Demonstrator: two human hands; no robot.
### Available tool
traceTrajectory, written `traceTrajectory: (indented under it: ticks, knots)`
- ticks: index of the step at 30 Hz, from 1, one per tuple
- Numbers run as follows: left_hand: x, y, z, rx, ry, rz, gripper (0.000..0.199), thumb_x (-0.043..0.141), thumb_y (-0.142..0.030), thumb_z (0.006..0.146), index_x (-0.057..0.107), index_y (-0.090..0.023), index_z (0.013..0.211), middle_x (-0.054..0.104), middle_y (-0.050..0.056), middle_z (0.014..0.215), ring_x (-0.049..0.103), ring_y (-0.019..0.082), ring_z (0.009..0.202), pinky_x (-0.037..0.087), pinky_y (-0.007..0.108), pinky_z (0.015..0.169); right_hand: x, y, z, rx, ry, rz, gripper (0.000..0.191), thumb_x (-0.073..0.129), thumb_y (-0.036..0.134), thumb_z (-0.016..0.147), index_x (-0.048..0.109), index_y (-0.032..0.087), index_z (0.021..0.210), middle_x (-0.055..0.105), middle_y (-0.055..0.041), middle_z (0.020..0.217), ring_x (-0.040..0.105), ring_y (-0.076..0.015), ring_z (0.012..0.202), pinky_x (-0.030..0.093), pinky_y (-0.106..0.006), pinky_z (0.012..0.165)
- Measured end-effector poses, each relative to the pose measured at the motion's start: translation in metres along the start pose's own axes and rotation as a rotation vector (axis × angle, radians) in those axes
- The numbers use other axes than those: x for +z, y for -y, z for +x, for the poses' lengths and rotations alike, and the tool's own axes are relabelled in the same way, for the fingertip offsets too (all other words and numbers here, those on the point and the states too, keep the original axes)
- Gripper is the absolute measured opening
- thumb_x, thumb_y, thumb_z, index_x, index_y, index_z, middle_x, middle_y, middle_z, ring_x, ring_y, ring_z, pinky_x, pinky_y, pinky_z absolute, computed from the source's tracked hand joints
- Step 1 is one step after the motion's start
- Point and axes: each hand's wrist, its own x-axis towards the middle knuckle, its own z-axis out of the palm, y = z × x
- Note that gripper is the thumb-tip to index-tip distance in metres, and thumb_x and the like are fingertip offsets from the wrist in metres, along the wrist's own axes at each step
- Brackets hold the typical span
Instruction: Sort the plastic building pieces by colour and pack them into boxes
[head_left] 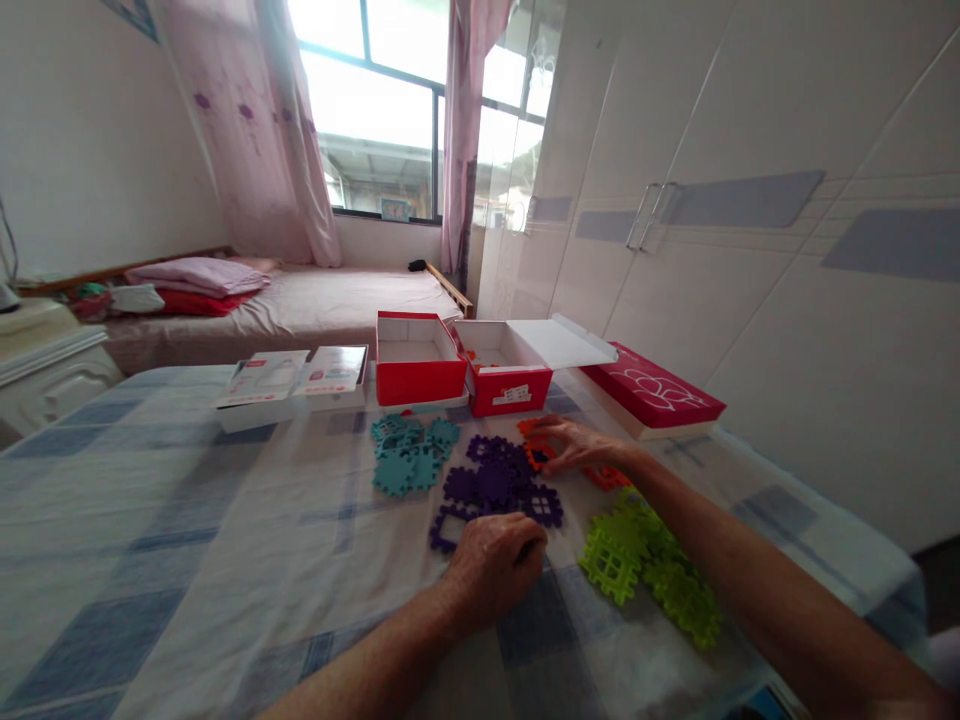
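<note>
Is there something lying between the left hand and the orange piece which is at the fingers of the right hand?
Yes, the purple pieces lie between the left hand and the orange piece. Nothing visible stands between that piece and the right hand.

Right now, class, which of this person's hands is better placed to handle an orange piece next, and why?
Probably the right hand: it is extended to an orange piece. The left hand is curled beside the purple pieces, farther from the orange.
</note>
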Motion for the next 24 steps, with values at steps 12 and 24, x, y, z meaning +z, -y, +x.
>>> traceTrajectory:
  ticks: [12, 24]
  knots:
    - [-0.001, -0.001, 0.001, 0.006, 0.006, 0.004, 0.017, 0.047, -0.017, 0.082, 0.064, -0.021, 0.081, 0.067, 0.0, 0.079, 0.061, 0.013, 0.073, 0.041, 0.02, 0.067, -0.004, 0.007, 0.01, 0.294, -0.32, -0.058, 0.045, 0.06, 0.038, 0.074, 0.056, 0.016, 0.112, 0.063, -0.0084, 0.106, 0.059, -0.0199, 0.091, 0.045, -0.028, 0.078]
    - [-0.002, -0.002, 0.001, 0.008, 0.007, 0.0, 0.018, 0.047, -0.017, 0.082, 0.065, -0.021, 0.081, 0.067, 0.001, 0.08, 0.062, 0.014, 0.074, 0.042, 0.021, 0.068, 0.016, 0.019, 0.042, 0.463, -0.284, -0.172, 0.032, 0.063, 0.032, 0.066, 0.066, 0.013, 0.091, 0.069, -0.0153, 0.088, 0.063, -0.0287, 0.084, 0.047, -0.032, 0.069]
